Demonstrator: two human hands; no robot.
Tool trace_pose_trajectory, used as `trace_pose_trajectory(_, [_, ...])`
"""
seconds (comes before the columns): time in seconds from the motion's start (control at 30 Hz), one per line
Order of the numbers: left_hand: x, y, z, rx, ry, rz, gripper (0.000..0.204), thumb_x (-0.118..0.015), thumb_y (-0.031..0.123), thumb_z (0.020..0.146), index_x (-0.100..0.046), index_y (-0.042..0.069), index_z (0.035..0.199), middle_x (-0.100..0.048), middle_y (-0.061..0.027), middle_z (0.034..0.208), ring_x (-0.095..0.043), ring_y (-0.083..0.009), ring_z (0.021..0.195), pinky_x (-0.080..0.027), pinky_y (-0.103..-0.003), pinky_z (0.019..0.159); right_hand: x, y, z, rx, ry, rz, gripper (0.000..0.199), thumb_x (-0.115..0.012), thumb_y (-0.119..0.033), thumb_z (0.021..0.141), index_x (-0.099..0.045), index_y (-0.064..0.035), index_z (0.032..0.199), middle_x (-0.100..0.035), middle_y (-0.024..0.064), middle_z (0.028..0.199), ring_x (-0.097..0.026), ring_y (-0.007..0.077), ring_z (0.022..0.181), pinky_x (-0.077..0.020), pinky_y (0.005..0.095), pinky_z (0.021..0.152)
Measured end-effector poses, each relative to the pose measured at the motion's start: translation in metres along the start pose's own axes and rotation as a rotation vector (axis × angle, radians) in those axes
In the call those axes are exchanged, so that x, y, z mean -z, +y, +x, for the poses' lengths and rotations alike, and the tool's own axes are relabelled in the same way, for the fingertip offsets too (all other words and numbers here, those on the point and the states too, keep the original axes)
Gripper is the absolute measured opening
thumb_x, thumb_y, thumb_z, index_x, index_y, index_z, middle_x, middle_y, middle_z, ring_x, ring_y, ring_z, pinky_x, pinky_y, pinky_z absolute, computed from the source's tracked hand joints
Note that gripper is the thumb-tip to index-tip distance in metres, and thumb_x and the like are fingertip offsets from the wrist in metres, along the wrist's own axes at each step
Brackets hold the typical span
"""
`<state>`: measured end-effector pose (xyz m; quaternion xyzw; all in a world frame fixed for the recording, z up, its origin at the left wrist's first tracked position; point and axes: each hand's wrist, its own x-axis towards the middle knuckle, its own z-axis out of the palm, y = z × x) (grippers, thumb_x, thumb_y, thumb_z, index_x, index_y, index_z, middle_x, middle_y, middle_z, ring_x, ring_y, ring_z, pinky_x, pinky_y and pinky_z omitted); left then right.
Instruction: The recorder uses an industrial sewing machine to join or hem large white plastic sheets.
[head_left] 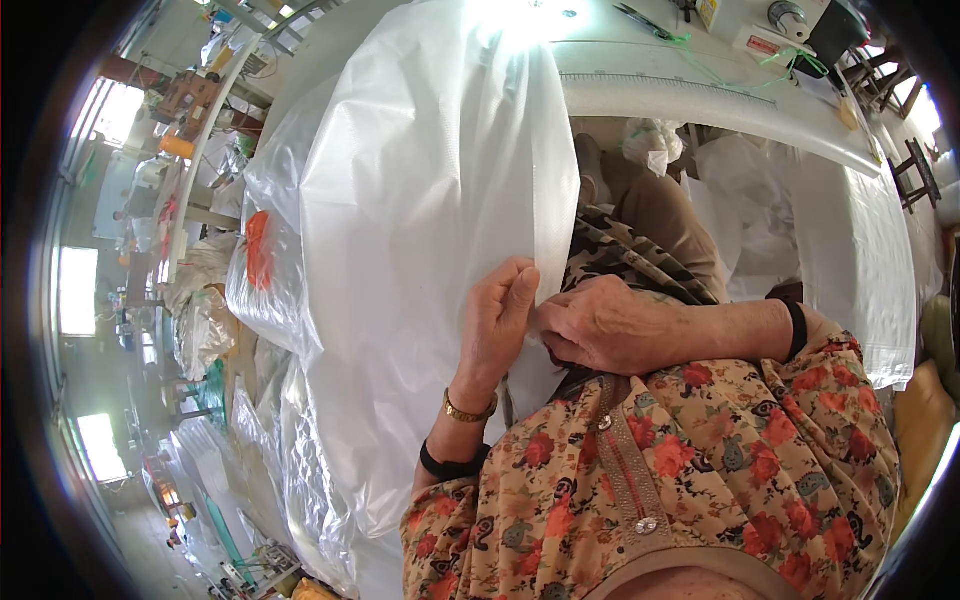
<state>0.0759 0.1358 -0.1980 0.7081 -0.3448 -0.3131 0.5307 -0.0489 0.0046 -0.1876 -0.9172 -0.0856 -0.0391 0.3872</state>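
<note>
A large white plastic sheet [420, 220] hangs in folds from the worktable down over my lap. A seam-like line runs down near its right edge. My left hand [500, 315] is closed on that edge, thumb uppermost and fingers curled in. Right beside it, my right hand [605, 325] is also closed, its knuckles up, at the same edge of the sheet. The fingertips of my right hand are hidden beneath it, but the sheet's edge runs into its grasp. The two hands nearly touch in front of my floral shirt.
The white worktable [690, 100] carries a ruler strip along its near edge, under a bright lamp. Dark scissors [645, 22] and green thread lie at the back. Clear plastic bundles [280, 250] are heaped on the left. More white sheeting [860, 240] hangs at the right.
</note>
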Motion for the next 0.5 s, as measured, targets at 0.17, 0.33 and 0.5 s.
trace_pose_trajectory(0.17, [-0.001,-0.001,-0.004,-0.018,0.116,-0.081,0.012,-0.059,0.009,0.093,-0.061,-0.001,0.087,-0.054,0.0053,0.068,-0.044,-0.0023,0.063,-0.038,-0.020,0.056,-0.001,0.027,0.012,0.168,0.081,-0.095,0.021,-0.063,-0.019,0.085,-0.057,0.0007,0.080,-0.063,0.0133,0.072,-0.064,0.0280,0.064,-0.0504,0.0372,0.057])
trace_pose_trajectory(0.33, [0.028,0.021,-0.005,-0.221,0.212,0.206,0.006,-0.063,0.003,0.089,-0.060,-0.002,0.086,-0.056,0.0013,0.067,-0.046,-0.0026,0.059,-0.040,-0.021,0.054,0.005,0.110,0.051,-0.431,1.003,0.658,0.028,-0.059,-0.027,0.094,-0.061,0.0004,0.088,-0.063,0.0045,0.076,-0.059,0.0127,0.070,-0.0501,0.0316,0.064])
trace_pose_trajectory(0.5, [0.032,0.111,0.014,-0.654,0.019,0.711,0.009,-0.063,-0.001,0.081,-0.055,-0.002,0.084,-0.058,-0.0127,0.071,-0.059,-0.0257,0.060,-0.047,-0.033,0.054,-0.172,0.101,0.126,-0.259,0.892,0.224,0.045,-0.067,-0.015,0.085,-0.053,0.0018,0.124,-0.055,0.0156,0.125,-0.048,0.0159,0.121,-0.0358,0.0331,0.105])
